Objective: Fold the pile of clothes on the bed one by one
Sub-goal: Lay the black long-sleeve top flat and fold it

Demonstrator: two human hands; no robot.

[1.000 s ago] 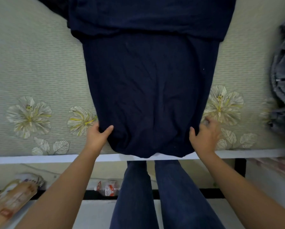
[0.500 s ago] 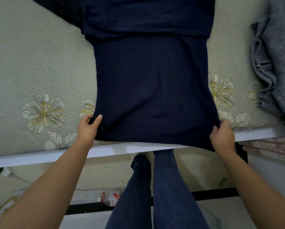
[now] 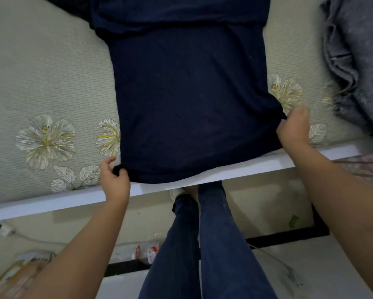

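Pale green bedding [image 3: 40, 67] printed with white-and-yellow flowers fills the upper half of the frame, edged below by a white bed rail [image 3: 51, 201], with a cluttered floor and the person's blue-jeaned legs [image 3: 202, 244] at the bottom. A navy shirt [image 3: 192, 100] lies flat on the bedding in the upper centre, its long axis running from the near hem at the rail straight away toward the top of the frame, where darker folded cloth lies across it. The left hand [image 3: 114, 180], at lower centre-left, pinches the hem's left corner, a small bunch of fabric caught between thumb and curled fingers. The right hand [image 3: 293, 128], at centre-right and a little higher in the frame, has its fingers curled around the hem's right corner, lifting it slightly off the bedding. Both hands sit at the near end of the garment, so the rest of the shirt lies directly beyond the fingers; judging by this hold, the coming move is probably to carry the hem away along that long axis and lay it over the far part. A grey heap of clothes [image 3: 358, 65] waits at the upper right edge, apparently not yet folded.
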